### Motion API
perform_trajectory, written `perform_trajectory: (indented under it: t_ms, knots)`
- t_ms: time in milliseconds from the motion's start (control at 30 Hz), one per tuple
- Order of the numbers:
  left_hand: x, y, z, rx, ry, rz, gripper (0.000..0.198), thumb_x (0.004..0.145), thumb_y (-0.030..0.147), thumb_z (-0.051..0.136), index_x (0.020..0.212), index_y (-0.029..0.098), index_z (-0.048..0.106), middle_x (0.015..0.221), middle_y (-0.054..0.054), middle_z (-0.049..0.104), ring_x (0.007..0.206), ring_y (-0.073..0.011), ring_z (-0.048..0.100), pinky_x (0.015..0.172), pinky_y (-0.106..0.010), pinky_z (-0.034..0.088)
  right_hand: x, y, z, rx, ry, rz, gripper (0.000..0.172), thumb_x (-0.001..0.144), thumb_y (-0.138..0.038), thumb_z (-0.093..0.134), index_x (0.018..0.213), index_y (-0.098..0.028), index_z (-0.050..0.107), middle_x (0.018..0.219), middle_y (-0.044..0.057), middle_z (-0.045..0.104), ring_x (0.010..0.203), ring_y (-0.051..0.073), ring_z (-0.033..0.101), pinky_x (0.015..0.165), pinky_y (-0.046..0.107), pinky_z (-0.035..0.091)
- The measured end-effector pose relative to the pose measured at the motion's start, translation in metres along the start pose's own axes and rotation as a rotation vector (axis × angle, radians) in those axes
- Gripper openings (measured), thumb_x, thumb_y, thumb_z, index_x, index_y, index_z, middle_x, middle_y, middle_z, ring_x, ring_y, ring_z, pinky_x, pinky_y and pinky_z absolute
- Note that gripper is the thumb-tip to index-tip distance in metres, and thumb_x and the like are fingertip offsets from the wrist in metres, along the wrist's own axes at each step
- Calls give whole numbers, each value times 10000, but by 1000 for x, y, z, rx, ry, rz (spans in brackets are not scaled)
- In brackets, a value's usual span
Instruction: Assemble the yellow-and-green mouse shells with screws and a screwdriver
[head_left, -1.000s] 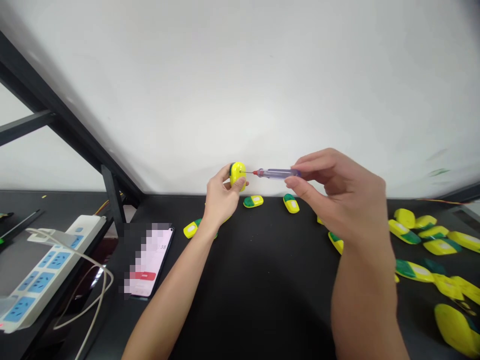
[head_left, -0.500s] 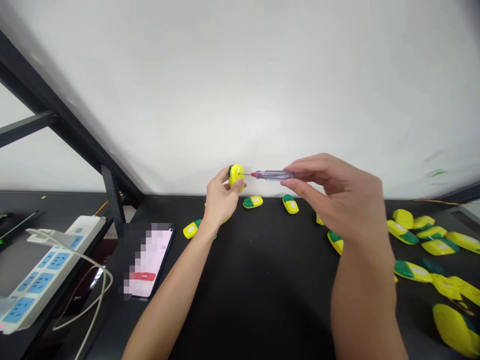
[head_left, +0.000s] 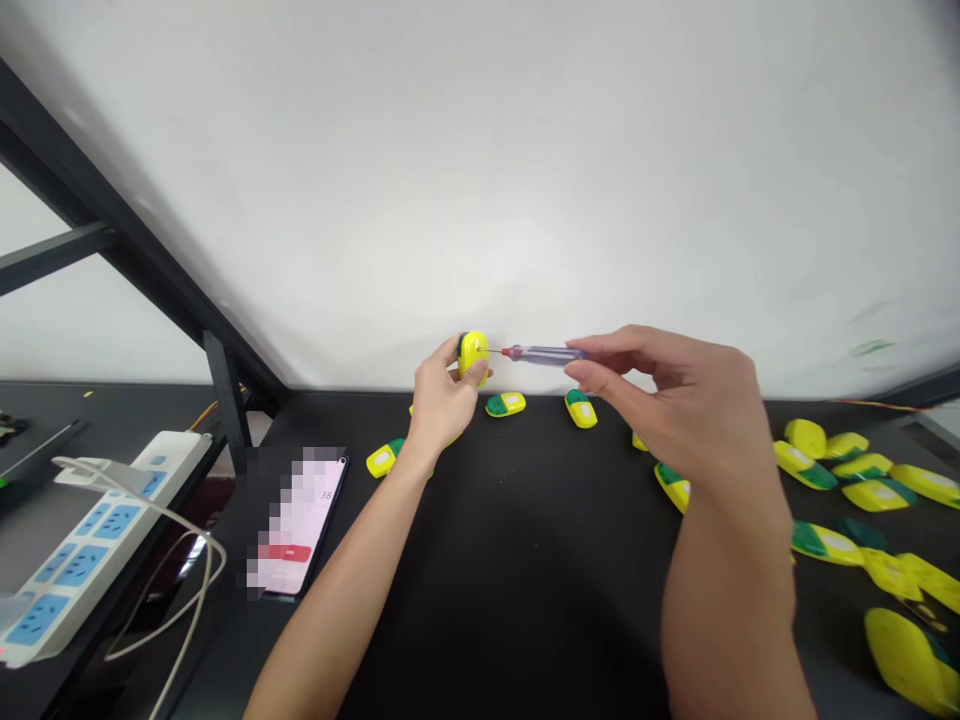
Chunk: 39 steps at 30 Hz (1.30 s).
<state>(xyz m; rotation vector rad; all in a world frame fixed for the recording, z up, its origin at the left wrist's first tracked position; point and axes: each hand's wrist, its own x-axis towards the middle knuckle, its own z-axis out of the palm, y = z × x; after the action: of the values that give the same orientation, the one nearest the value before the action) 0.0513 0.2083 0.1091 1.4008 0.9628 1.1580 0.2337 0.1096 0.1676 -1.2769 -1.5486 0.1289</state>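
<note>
Yellow and green plastic shell sits upright in the left hand, and this hand is closed firmly around it. The right hand is only half closed, but it has a firm pinch on a small screwdriver with a clear purple handle. From my screen, the thin shaft points left at the shell, and its tip seems to touch the shell's face, though it is too small to be sure. Between the hands, one loose shell lies near the left hand, and another lies just under the right fingers. A heap of similar shells lies right of the right hand. Left of the left hand are a pixelated phone and, farther, a white power strip with blue sockets. Black table spreads below both hands, and a white wall stands behind them.
</note>
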Motion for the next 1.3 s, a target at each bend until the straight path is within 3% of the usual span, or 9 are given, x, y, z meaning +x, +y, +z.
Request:
perform_trajectory:
  t_ms: [100, 233, 333, 500, 700, 767, 900, 1133, 1300]
  knots:
    - [0, 1, 1, -1, -12, 2, 190, 925, 211, 681, 1107, 154, 689, 1203, -110, 769, 919, -241, 804, 881, -369, 651, 1, 0, 3, 38, 23, -6, 96, 874, -306, 830, 839, -263, 751, 800, -12, 741, 647, 137, 658, 579, 271, 559]
    - [-1, 1, 2, 18, -21, 2, 194, 930, 189, 662, 1120, 146, 671, 1200, -108, 768, 925, -235, 807, 842, -329, 643, 1, 0, 3, 68, -31, -13, 56, 921, -247, 767, 971, -267, 751, 771, -23, 669, 664, 127, 618, 586, 263, 524]
    - [0, 2, 2, 30, -19, -3, 183, 937, 189, 657, 1114, 141, 669, 1205, -111, 765, 928, -231, 809, 825, -308, 635, 2, -2, 1, 79, -78, -8, 20, 939, -270, 764, 953, -261, 775, 739, -30, 663, 619, 108, 585, 570, 256, 500]
    - [1, 2, 2, 33, -23, -5, 214, 933, 184, 661, 1141, 136, 677, 1204, -111, 765, 928, -230, 809, 829, -311, 633, 0, -7, -5, 61, -173, 53, 117, 974, -295, 728, 1055, -288, 812, 713, -32, 691, 607, 113, 621, 559, 248, 510]
    - [0, 2, 2, 31, -42, 3, 182, 935, 194, 663, 1109, 141, 672, 1180, -103, 770, 925, -232, 806, 831, -318, 632, -3, -5, 0, 51, -46, 70, 124, 926, -374, 796, 917, -256, 761, 773, -10, 717, 644, 129, 640, 589, 265, 532]
    - [0, 2, 2, 32, -47, -4, 199, 937, 191, 663, 1128, 139, 671, 1188, -104, 768, 927, -230, 806, 826, -313, 629, -2, -2, 2, 75, -39, 64, 115, 960, -374, 756, 961, -260, 744, 768, -13, 682, 645, 128, 622, 584, 264, 519]
    - [0, 1, 3, 39, -55, -16, 182, 943, 185, 657, 1118, 135, 671, 1211, -110, 766, 934, -229, 806, 827, -309, 624, 1, 1, 1, 99, -83, 25, 170, 1007, -413, 699, 994, -265, 782, 707, -21, 628, 587, 113, 581, 539, 256, 481]
    - [2, -3, 2, 24, -62, -5, 194, 936, 202, 654, 1120, 142, 667, 1200, -106, 764, 911, -225, 800, 811, -319, 625, 0, -7, -4, 65, -157, 74, 160, 980, -317, 716, 1100, -271, 813, 772, -7, 723, 626, 120, 636, 569, 248, 529]
    - [1, -2, 2, 35, -70, 10, 165, 936, 220, 657, 1079, 139, 660, 1175, -109, 752, 911, -228, 796, 818, -323, 625, -2, -5, 2, 59, -52, 61, 155, 931, -377, 780, 882, -237, 737, 811, 15, 721, 674, 144, 637, 586, 277, 534]
